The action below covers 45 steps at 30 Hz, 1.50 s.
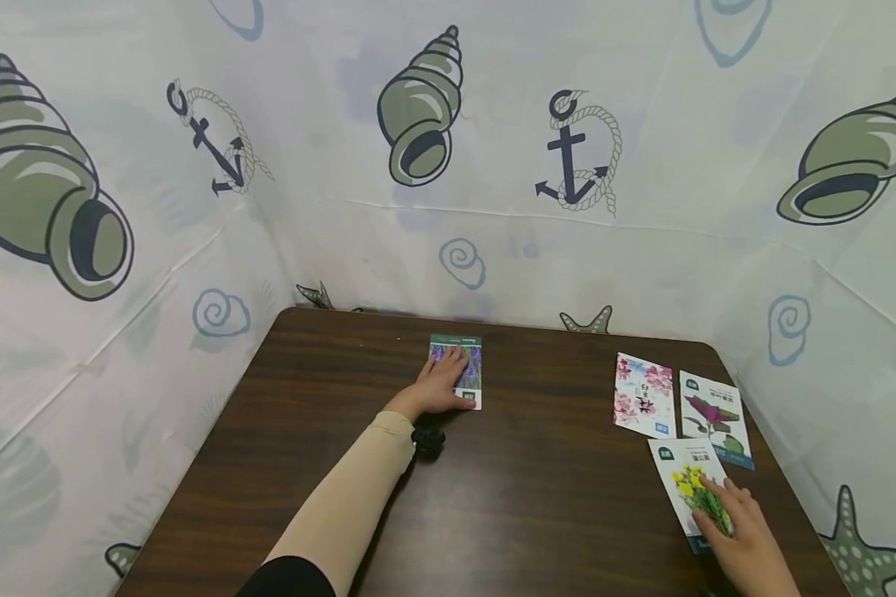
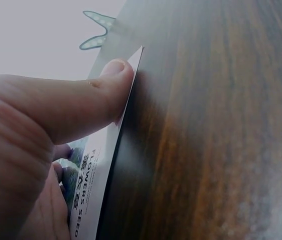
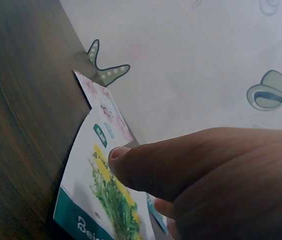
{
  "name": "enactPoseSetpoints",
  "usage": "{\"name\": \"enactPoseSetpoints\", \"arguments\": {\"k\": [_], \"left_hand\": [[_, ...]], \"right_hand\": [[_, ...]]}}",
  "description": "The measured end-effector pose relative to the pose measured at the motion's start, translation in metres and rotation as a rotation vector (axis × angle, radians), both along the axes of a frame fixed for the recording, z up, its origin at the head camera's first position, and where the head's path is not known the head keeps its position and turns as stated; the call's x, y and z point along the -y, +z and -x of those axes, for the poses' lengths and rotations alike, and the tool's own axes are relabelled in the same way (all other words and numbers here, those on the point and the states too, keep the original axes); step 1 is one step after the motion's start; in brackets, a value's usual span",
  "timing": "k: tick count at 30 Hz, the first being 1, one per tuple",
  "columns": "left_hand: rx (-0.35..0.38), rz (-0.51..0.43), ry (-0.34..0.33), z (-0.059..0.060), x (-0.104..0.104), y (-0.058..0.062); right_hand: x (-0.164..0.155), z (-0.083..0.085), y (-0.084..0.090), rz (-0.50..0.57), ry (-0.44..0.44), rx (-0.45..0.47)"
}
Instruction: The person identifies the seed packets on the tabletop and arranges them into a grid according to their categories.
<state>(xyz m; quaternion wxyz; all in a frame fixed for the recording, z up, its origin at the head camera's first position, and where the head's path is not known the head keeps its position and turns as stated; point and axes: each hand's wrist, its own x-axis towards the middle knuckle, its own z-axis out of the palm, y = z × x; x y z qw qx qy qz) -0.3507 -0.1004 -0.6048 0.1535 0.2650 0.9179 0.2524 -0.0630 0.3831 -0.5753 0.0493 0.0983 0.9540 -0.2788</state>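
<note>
In the head view my left hand [image 1: 440, 385] lies spread over a seed packet [image 1: 472, 356] with purple flowers, near the table's far edge. The left wrist view shows the thumb on the white band of that packet [image 2: 101, 155], printed "FLOWERS SEED"; the other fingers are partly hidden. My right hand [image 1: 750, 535] rests with loosely bent fingers on a seed packet [image 1: 675, 464] with yellow flowers at the right. Its thumb touches the picture on this packet [image 3: 81, 172] in the right wrist view. The other right fingers are mostly hidden there.
Just beyond the right hand lie a seed packet with pink blossoms [image 1: 642, 394] and one with a purple flower [image 1: 717, 406]. The yellow-flower packet overlaps their near edges. A patterned white cloth [image 1: 493, 240] surrounds the brown table [image 1: 538, 464].
</note>
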Motion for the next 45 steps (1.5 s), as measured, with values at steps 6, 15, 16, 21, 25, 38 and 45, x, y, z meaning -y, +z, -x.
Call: {"name": "enactPoseSetpoints", "arguments": {"k": [6,15,16,21,25,38,45], "left_hand": [[-0.006,0.017,0.004,0.001,-0.001,-0.003],[-0.024,0.027,0.009,0.003,-0.001,-0.006],[-0.022,0.027,0.009,0.003,-0.001,-0.005],[-0.021,0.020,0.012,0.004,-0.001,-0.004],[-0.016,0.033,0.014,0.005,-0.002,-0.005],[-0.008,0.034,0.008,0.003,-0.002,0.002],[-0.017,0.049,0.013,0.006,-0.005,-0.004]], "right_hand": [[-0.003,0.003,-0.007,-0.035,0.035,0.073],[0.000,0.004,-0.012,-0.047,0.039,0.051],[0.002,0.004,-0.013,-0.045,0.036,0.044],[0.006,0.005,-0.017,-0.006,0.029,0.007],[0.008,0.009,-0.016,0.028,0.021,0.052],[0.021,0.019,-0.016,0.063,0.062,0.125],[0.034,0.018,-0.016,0.061,0.110,0.050]]}}
